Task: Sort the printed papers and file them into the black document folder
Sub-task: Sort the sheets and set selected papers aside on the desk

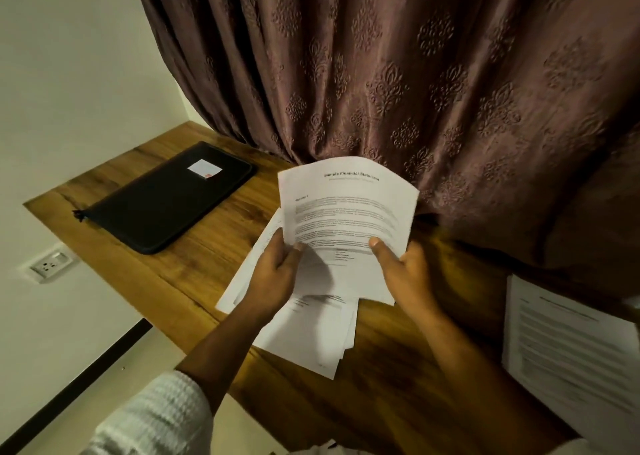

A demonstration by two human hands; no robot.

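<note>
A printed sheet (349, 209) headed "Sample Financial Statement" is lifted above the wooden desk (214, 243), its top edge curling back. My left hand (277, 274) pinches its lower left edge, thumb on the front. My right hand (401, 271) grips the lower right edge the same way. Under my hands a loose pile of printed papers (311, 333) lies fanned on the desk. The black document folder (166, 198) lies closed at the desk's far left, a small white label on its cover.
A second stack of printed pages (568, 337) lies at the desk's right edge. A brown patterned curtain (415, 74) hangs behind the desk, its hem touching the top. A wall socket (52, 262) sits below the desk at left.
</note>
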